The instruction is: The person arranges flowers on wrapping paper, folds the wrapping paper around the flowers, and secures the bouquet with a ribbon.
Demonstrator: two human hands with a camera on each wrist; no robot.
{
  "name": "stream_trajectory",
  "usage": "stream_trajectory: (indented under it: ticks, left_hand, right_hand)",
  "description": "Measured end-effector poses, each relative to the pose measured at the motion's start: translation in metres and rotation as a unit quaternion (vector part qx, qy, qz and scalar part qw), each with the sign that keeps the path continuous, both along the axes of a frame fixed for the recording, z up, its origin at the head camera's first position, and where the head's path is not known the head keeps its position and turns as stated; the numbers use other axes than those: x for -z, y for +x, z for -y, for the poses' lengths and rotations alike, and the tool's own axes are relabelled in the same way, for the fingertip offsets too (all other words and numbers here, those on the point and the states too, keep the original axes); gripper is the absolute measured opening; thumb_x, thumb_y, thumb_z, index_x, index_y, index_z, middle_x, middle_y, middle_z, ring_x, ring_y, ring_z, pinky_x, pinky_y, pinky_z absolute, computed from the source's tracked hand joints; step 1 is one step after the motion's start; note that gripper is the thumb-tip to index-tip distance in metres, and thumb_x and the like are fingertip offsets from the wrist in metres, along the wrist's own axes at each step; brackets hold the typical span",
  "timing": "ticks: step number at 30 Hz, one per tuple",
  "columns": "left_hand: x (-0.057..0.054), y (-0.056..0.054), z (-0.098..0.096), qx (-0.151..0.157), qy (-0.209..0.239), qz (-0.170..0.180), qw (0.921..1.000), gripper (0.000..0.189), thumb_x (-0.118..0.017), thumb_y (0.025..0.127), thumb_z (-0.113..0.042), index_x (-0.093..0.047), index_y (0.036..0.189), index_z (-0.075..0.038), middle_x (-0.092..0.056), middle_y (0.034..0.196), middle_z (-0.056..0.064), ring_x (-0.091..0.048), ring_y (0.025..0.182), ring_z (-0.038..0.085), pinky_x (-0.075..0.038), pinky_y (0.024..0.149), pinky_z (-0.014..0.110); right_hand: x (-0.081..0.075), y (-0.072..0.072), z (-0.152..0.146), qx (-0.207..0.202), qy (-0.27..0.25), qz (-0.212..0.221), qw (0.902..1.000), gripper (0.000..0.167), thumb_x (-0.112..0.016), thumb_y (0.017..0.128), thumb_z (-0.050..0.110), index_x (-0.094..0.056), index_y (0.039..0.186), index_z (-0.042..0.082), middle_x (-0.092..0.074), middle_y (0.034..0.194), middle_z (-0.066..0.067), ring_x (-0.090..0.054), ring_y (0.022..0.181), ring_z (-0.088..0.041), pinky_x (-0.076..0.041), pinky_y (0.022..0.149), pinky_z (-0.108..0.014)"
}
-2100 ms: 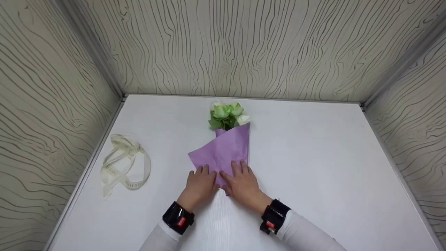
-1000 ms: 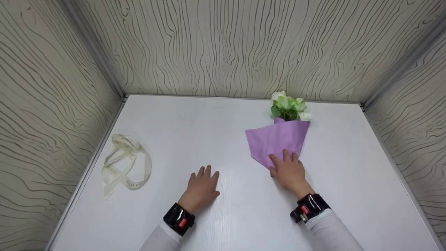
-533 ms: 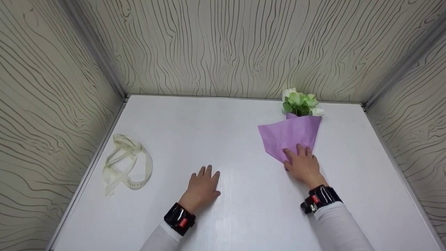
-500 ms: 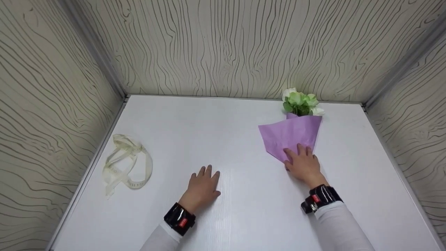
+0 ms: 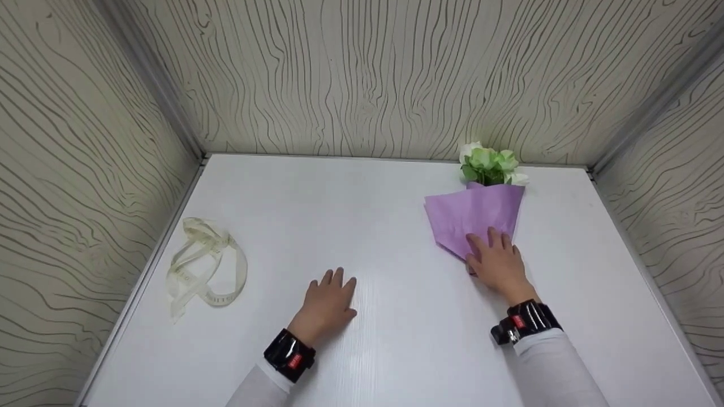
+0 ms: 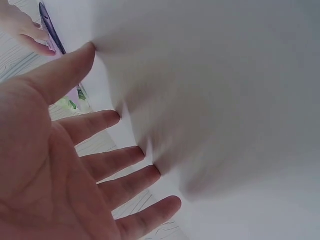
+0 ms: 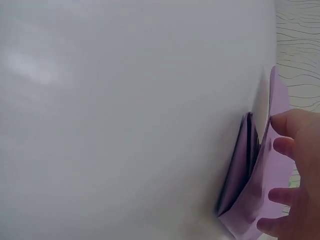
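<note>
A bouquet of white and pale green flowers [image 5: 489, 164], wrapped in purple paper [image 5: 472, 209], lies at the back right of the white table. My right hand [image 5: 498, 265] rests over the lower end of the wrapping with fingers spread; in the right wrist view its fingertips touch the paper [image 7: 267, 185], whose folded layers stand up at the lower edge. My left hand [image 5: 325, 308] is on the bare tabletop near the middle, well away from the bouquet. Its fingers are spread, with fingertips on the surface in the left wrist view.
A loosely looped cream ribbon [image 5: 206, 263] with printed lettering lies on the left of the table [image 5: 339, 209]. Panels with a wood-grain line pattern [image 5: 362, 79] stand along the back and both sides.
The wrapped bouquet has slid from the middle to the back right under my right hand, barely moving in the last half second. My left hand came off the paper and stays in place.
</note>
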State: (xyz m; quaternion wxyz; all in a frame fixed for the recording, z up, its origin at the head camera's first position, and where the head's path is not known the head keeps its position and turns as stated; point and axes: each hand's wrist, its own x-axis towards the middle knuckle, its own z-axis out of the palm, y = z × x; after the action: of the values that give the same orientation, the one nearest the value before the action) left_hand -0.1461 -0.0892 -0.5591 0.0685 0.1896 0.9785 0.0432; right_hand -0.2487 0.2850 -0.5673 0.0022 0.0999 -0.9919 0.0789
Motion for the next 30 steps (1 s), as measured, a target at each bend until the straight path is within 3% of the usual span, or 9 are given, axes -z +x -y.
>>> stream_trajectory:
  ticks: [6, 10, 13, 16, 19, 23, 26, 30]
  left_hand:
    - [-0.004, -0.004, 0.008, 0.004, 0.027, -0.006, 0.9996, 0.059, -0.058, 0.082, -0.040, -0.043, 0.130, -0.009, -0.037, 0.133, 0.020, -0.037, 0.119, 0.035, -0.035, 0.088, 0.053]
    - [-0.007, -0.011, 0.022, -0.018, 0.037, -0.027, 0.9988, 0.058, -0.060, 0.082, -0.039, -0.046, 0.128, -0.007, -0.043, 0.129, 0.018, -0.043, 0.114, 0.032, -0.038, 0.086, 0.050]
    - [-0.011, -0.017, 0.043, -0.064, 0.042, -0.047, 0.9960, 0.055, -0.061, 0.081, -0.038, -0.049, 0.124, -0.005, -0.049, 0.120, 0.017, -0.049, 0.106, 0.032, -0.041, 0.080, 0.048]
    - [-0.016, -0.023, 0.071, -0.136, 0.038, -0.070, 0.9876, 0.050, -0.062, 0.080, -0.034, -0.052, 0.117, -0.001, -0.053, 0.108, 0.017, -0.052, 0.095, 0.032, -0.043, 0.073, 0.047]
    - [-0.020, -0.025, 0.102, -0.222, 0.033, -0.090, 0.9704, 0.044, -0.063, 0.079, -0.028, -0.054, 0.105, 0.006, -0.052, 0.095, 0.020, -0.051, 0.085, 0.035, -0.043, 0.065, 0.049]
    - [-0.021, -0.023, 0.135, -0.314, 0.022, -0.061, 0.9471, 0.039, -0.061, 0.080, -0.023, -0.052, 0.093, 0.013, -0.048, 0.084, 0.024, -0.049, 0.080, 0.040, -0.040, 0.060, 0.052]
    - [-0.018, -0.022, 0.147, -0.334, 0.011, -0.016, 0.9424, 0.033, -0.057, 0.082, -0.020, -0.054, 0.089, 0.012, -0.047, 0.082, 0.024, -0.049, 0.079, 0.040, -0.039, 0.061, 0.052]
    - [-0.013, -0.024, 0.149, -0.317, 0.005, 0.000, 0.9483, 0.017, -0.049, 0.085, -0.006, -0.058, 0.087, 0.008, -0.050, 0.080, 0.022, -0.052, 0.076, 0.039, -0.040, 0.062, 0.052]
  right_hand:
    - [-0.011, 0.005, 0.004, 0.011, -0.035, -0.028, 0.9989, 0.050, -0.048, 0.088, 0.040, -0.041, 0.132, 0.016, -0.021, 0.137, -0.027, -0.018, 0.121, -0.051, -0.019, 0.090, -0.066]
    - [-0.018, 0.009, 0.007, 0.012, -0.051, -0.047, 0.9976, 0.049, -0.052, 0.087, 0.035, -0.041, 0.131, 0.015, -0.023, 0.136, -0.026, -0.020, 0.121, -0.050, -0.021, 0.089, -0.064]
    - [-0.022, 0.013, 0.010, 0.007, -0.057, -0.065, 0.9963, 0.049, -0.053, 0.086, 0.031, -0.041, 0.130, 0.014, -0.025, 0.136, -0.025, -0.022, 0.121, -0.049, -0.023, 0.089, -0.063]
    - [-0.026, 0.018, 0.014, -0.002, -0.067, -0.086, 0.9940, 0.048, -0.055, 0.085, 0.029, -0.042, 0.129, 0.013, -0.027, 0.135, -0.025, -0.025, 0.120, -0.048, -0.024, 0.088, -0.063]
    - [-0.028, 0.024, 0.020, -0.021, -0.079, -0.111, 0.9905, 0.048, -0.057, 0.084, 0.027, -0.044, 0.127, 0.012, -0.031, 0.132, -0.025, -0.031, 0.117, -0.046, -0.028, 0.085, -0.062]
    - [-0.029, 0.030, 0.033, -0.052, -0.088, -0.133, 0.9859, 0.047, -0.061, 0.081, 0.023, -0.047, 0.124, 0.012, -0.035, 0.129, -0.023, -0.037, 0.114, -0.042, -0.033, 0.082, -0.059]
    - [-0.029, 0.034, 0.044, -0.070, -0.089, -0.130, 0.9850, 0.047, -0.063, 0.080, 0.022, -0.048, 0.123, 0.013, -0.035, 0.131, -0.020, -0.036, 0.116, -0.038, -0.034, 0.086, -0.056]
    - [-0.029, 0.040, 0.062, -0.091, -0.093, -0.119, 0.9843, 0.047, -0.063, 0.079, 0.023, -0.049, 0.123, 0.013, -0.033, 0.133, -0.017, -0.034, 0.119, -0.034, -0.033, 0.090, -0.051]
